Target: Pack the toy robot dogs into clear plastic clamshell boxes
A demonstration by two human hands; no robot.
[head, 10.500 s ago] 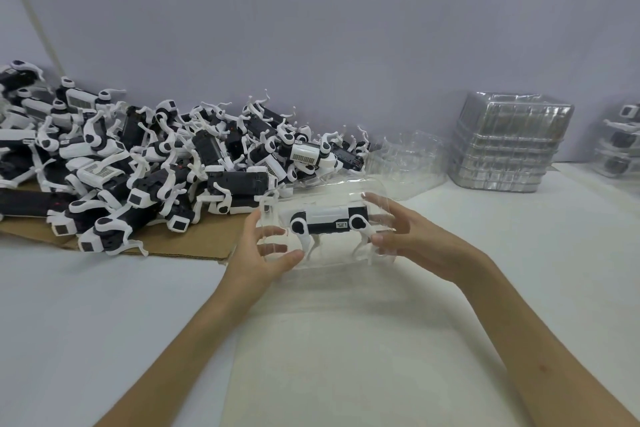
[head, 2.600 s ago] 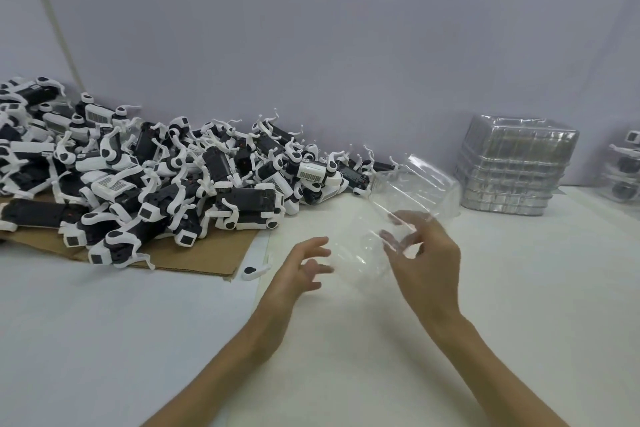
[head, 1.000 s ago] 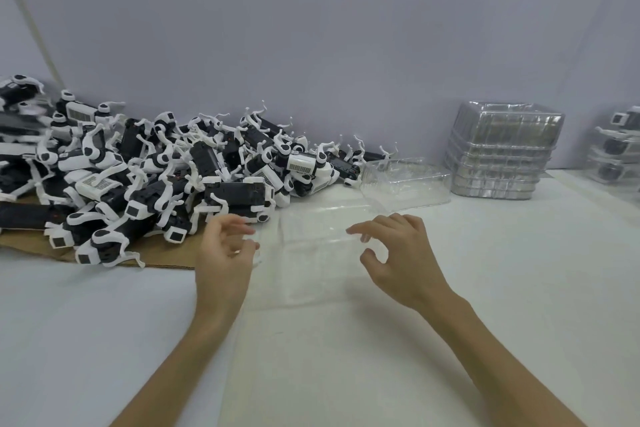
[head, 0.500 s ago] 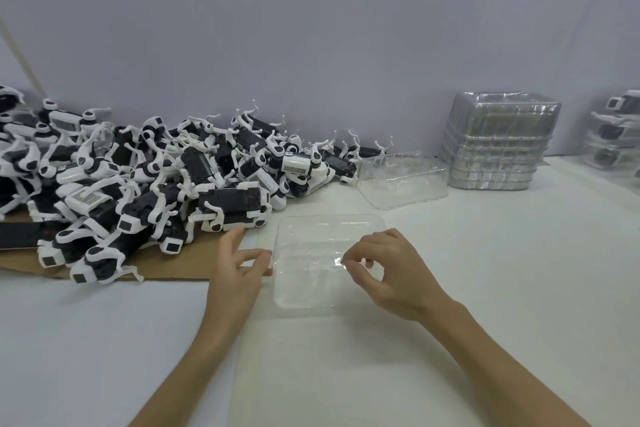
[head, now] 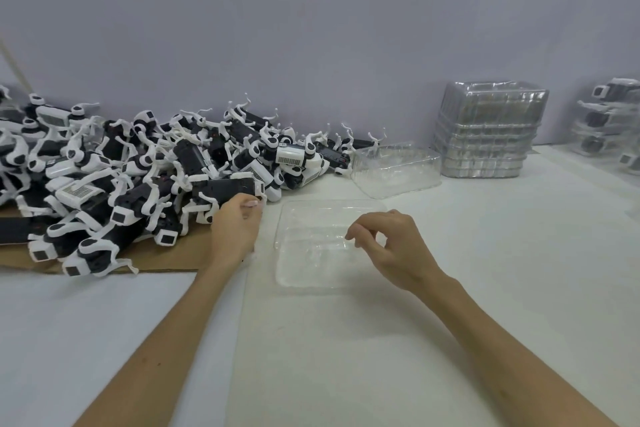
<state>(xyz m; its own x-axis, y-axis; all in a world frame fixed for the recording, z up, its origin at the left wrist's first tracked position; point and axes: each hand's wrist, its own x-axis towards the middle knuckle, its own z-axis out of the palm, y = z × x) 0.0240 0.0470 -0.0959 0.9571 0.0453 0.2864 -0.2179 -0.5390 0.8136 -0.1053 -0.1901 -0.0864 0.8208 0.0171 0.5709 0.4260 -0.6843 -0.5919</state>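
Observation:
A clear plastic clamshell tray (head: pixel 313 263) lies flat and empty on the white table (head: pixel 519 270) in front of me. Left of it is a big pile of black-and-white toy robot dogs (head: pixel 138 163). My left hand (head: pixel 233 232) reaches to the pile's near right edge, and its fingers curl round the end of one black toy robot dog (head: pixel 221 188). My right hand (head: pixel 391 246) is over the tray's right side with its fingers loosely curled and holds nothing. Whether its fingertips touch the tray I cannot tell.
The pile sits on a sheet of brown cardboard (head: pixel 162 258). A deeper clear box (head: pixel 396 166) stands behind the tray, with a stack of empty clamshells (head: pixel 488 132) to its right. Packed boxes (head: pixel 609 121) are stacked at the far right. A grey wall closes the back.
My left hand left the tray's left edge, moved up and left to the pile and took hold of a dog. The right hand stayed over the tray.

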